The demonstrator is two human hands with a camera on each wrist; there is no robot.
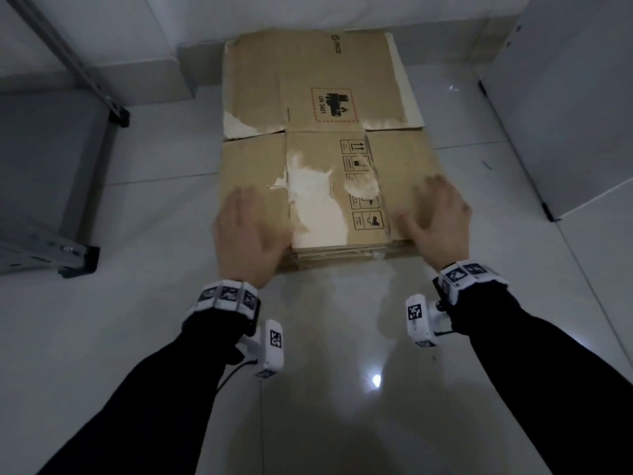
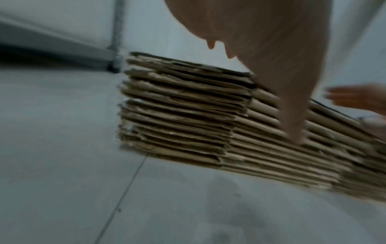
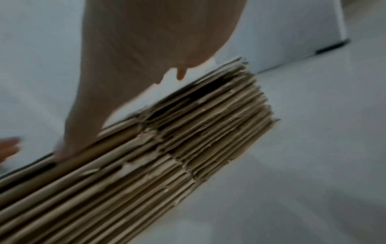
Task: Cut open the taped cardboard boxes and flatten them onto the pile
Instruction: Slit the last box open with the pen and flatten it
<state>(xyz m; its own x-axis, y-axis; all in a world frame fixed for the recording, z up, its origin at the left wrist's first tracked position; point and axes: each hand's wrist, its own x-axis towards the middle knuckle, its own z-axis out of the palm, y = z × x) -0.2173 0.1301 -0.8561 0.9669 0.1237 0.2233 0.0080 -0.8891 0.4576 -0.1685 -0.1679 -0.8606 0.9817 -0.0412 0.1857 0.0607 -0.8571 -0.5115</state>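
A: Head view, item one: the pile (image 1: 329, 159) of flattened cardboard boxes on the tiled floor (image 1: 154, 217), far end at the wall. What do we read on the top sheet?

B: "UN 3481" in a red hatched frame, "PICO" near the far edge, a column of handling symbols too small for us to read. Our left hand (image 1: 251, 233) and right hand (image 1: 436, 217) lie flat on the near corners, fingers spread, gripping nothing.

A: Room around it?

B: Bare floor on both sides; a metal frame (image 1: 68, 255) left, a white cabinet (image 1: 561, 97) right.

A: Left wrist view?

B: The pile's stacked edges (image 2: 188, 115), many layers, corner ragged; the thumb (image 2: 296, 128) hangs over the near edge.

A: Right wrist view?

B: The opposite corner (image 3: 208, 132), blurred; thumb (image 3: 71, 140) at the top edge.
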